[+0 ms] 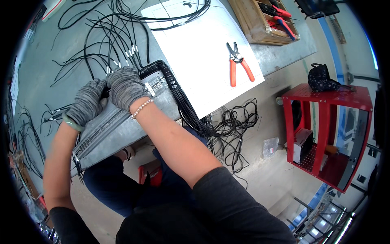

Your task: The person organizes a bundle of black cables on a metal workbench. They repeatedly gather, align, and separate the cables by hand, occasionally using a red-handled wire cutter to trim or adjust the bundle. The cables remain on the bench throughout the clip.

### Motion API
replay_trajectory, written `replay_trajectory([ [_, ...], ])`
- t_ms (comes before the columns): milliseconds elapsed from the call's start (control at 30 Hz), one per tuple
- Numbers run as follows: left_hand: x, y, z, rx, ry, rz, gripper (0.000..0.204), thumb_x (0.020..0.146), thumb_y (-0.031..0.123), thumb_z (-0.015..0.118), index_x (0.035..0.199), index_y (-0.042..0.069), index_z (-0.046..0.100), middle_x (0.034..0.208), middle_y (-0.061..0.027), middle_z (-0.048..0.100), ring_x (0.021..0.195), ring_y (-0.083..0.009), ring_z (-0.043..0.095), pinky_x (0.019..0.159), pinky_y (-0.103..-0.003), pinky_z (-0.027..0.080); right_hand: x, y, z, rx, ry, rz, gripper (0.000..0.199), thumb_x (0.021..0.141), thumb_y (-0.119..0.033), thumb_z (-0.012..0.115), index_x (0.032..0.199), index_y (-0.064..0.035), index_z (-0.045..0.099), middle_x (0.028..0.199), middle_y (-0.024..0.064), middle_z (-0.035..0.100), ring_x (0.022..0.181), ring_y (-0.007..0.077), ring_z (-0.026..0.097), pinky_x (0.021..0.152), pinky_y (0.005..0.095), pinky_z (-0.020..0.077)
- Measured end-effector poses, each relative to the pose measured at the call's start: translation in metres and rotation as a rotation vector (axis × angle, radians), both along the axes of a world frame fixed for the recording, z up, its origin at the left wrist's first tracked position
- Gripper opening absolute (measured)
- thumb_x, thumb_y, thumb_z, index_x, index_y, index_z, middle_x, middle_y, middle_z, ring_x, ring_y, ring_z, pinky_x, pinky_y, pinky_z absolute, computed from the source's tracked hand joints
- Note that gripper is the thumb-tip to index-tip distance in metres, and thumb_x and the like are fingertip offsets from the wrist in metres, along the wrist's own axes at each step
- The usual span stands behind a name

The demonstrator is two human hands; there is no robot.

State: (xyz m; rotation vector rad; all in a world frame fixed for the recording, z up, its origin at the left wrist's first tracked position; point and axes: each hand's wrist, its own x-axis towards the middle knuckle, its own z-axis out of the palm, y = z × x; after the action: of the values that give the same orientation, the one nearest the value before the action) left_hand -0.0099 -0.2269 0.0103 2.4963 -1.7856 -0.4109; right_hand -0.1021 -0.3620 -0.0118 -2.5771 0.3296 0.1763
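My left hand and my right hand, both in grey knit gloves, meet over a long grey metal panel at the near edge of the table. The fingers of both are curled in close together, and what lies between them is mostly hidden; a bit of black shows there. Thin black cables with white marker sleeves fan out just beyond my fingertips. To the right of my right hand sits a terminal block on the panel. A bound black cable bundle bends around the panel's right end.
Red-handled wire strippers lie on a large white sheet. A wooden box of tools stands at the far right of the table. Loose cable coils hang off the near edge. A red metal cart stands to the right.
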Motion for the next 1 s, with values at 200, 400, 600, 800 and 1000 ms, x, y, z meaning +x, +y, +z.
replay_trajectory([
  [200, 0.018, -0.004, 0.010, 0.091, 0.048, -0.055, 0.020, 0.079, 0.010, 0.059, 0.097, 0.003, 0.062, 0.094, -0.0190, 0.057, 0.088, -0.0382, 0.055, 0.077, -0.044, 0.046, 0.000, 0.003, -0.002, -0.033, -0.038, -0.011, 0.028, 0.079, -0.020, 0.063, 0.107, -0.0128, 0.066, 0.113, 0.0119, 0.062, 0.106, 0.0277, 0.060, 0.091, 0.0414, 0.0449],
  [400, 0.017, 0.014, -0.003, 0.090, -0.144, 0.008, 0.019, 0.086, 0.018, 0.055, 0.097, 0.004, 0.060, 0.091, -0.0177, 0.059, 0.085, -0.0360, 0.058, 0.074, -0.044, 0.047, 0.001, -0.001, -0.007, -0.009, -0.010, 0.014, 0.027, 0.080, -0.020, 0.060, 0.106, -0.0113, 0.066, 0.111, 0.0128, 0.063, 0.106, 0.0283, 0.060, 0.090, 0.0442, 0.0440],
  [600, 0.018, 0.043, 0.007, -0.043, -0.041, 0.193, 0.017, 0.087, 0.023, 0.057, 0.095, 0.008, 0.057, 0.090, -0.0132, 0.059, 0.082, -0.0341, 0.059, 0.072, -0.043, 0.048, -0.003, 0.005, -0.029, 0.033, -0.345, -0.081, 0.015, 0.071, -0.021, 0.069, 0.081, -0.0098, 0.067, 0.087, 0.0149, 0.064, 0.090, 0.0322, 0.062, 0.082, 0.0426, 0.0473],
  [800, 0.130, 0.100, 0.050, -0.152, -0.369, 0.335, 0.023, 0.081, 0.011, 0.059, 0.104, 0.009, 0.059, 0.099, -0.0142, 0.061, 0.093, -0.0339, 0.059, 0.081, -0.041, 0.048, -0.006, 0.003, -0.013, 0.076, -0.321, -0.078, 0.018, 0.070, -0.016, 0.073, 0.085, -0.0106, 0.066, 0.088, 0.0093, 0.065, 0.086, 0.0275, 0.062, 0.081, 0.0382, 0.0488],
  [1000, 0.235, 0.178, 0.089, -0.268, -0.446, 0.694, 0.048, 0.083, 0.007, 0.054, 0.130, 0.014, 0.050, 0.125, -0.0163, 0.057, 0.115, -0.0316, 0.054, 0.097, -0.039, 0.043, 0.001, 0.014, -0.010, 0.054, -0.280, -0.028, 0.024, 0.070, -0.018, 0.075, 0.091, -0.0076, 0.068, 0.089, 0.0113, 0.067, 0.087, 0.0277, 0.063, 0.082, 0.0365, 0.0493],
])
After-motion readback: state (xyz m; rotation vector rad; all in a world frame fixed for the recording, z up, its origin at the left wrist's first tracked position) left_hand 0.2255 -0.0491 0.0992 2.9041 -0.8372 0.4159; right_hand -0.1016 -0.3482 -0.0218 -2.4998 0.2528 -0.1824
